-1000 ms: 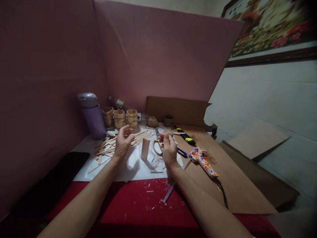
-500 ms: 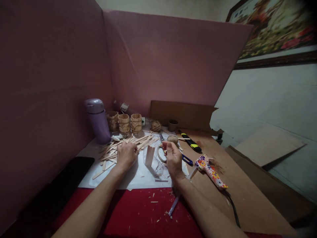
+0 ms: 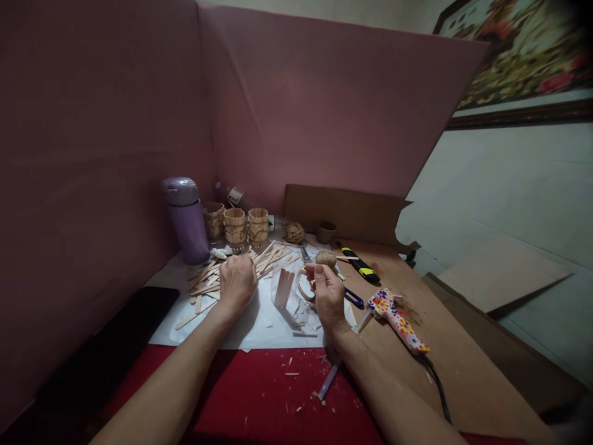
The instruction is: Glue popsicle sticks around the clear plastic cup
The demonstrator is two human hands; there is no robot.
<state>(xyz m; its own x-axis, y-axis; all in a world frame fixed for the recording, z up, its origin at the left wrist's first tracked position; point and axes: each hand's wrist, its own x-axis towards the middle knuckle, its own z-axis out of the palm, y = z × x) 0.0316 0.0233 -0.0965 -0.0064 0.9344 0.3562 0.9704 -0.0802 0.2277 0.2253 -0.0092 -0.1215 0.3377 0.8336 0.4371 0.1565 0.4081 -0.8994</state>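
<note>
While the back of the left hand [image 3: 238,284] is turned to the camera, its curled fingertips are hidden, and whether anything is held in them cannot be told; the hand is set over the pile of wooden sticks [image 3: 206,280], left of the clear cup [image 3: 275,287]. That cup, by which all places are given here, is stood between the two hands, touched by neither, with three sticks [image 3: 287,288] lined up along it; its transparent outline is hard to trace. Right of it the right hand [image 3: 328,290] is raised, thumb and fingertips brought nearly together; whether something thin is pinched there cannot be made out. By this hand the scissors [image 3: 304,288] are partly covered, as is most of a blue-handled tool [image 3: 354,297]. Behind the cup, a twine ball [image 3: 294,233] and a small pot [image 3: 327,232] are seen; behind and left, three stick-covered cups [image 3: 258,226] are grouped, the farthest partly blocked, near a purple bottle [image 3: 189,225]. Well to the right, a flowered glue gun [image 3: 399,321] is laid on cardboard [image 3: 445,364]. At far upper right, a framed painting [image 3: 523,68] is cut off.
</note>
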